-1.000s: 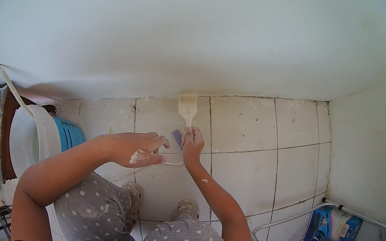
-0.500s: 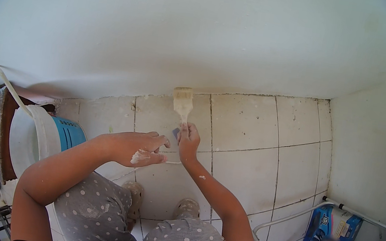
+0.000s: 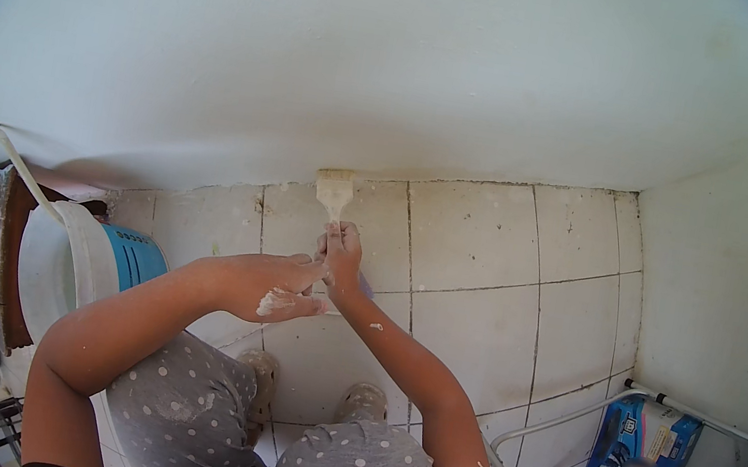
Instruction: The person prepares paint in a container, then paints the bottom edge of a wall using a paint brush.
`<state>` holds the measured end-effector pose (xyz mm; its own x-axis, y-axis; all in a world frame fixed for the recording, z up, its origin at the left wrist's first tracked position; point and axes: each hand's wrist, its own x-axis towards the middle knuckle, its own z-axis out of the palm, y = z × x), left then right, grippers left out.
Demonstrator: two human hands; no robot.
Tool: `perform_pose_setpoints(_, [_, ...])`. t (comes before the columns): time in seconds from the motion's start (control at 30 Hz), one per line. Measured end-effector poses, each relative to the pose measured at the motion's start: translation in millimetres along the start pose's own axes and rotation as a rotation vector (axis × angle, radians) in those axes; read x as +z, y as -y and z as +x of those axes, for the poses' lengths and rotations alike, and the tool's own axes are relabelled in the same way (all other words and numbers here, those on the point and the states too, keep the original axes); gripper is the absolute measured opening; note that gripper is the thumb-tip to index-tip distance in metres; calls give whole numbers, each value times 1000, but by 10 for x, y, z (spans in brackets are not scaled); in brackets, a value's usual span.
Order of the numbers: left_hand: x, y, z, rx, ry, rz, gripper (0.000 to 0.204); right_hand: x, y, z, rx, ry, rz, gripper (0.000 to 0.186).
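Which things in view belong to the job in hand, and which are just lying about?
In use:
brush, in the right hand
wall, by the bristles

Seemingly lying about:
blue printed package
metal-tube frame
white-and-blue bucket (role unclear)

light: subdued | shadow: soft, low on wall (image 3: 390,70) | edges: vignette, fisheye bend | blur: patch on blue box (image 3: 624,434)

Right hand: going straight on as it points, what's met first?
Probably the smooth white wall, met by the flat cream paintbrush the right hand holds; depth at the bristles is unclear.
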<state>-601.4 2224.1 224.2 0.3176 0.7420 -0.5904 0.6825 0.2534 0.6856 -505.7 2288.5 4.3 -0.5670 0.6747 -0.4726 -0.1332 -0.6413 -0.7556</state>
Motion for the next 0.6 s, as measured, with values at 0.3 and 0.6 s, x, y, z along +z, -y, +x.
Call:
perform_pose_setpoints(0.3, [-5,10,23,-26,29,15,57,-336,-329,-240,59,36,-13,17])
perform_pose_setpoints(0.6, [44,42,-11,-2,-29,-8,58,-240,316,-74,82,101,130,14])
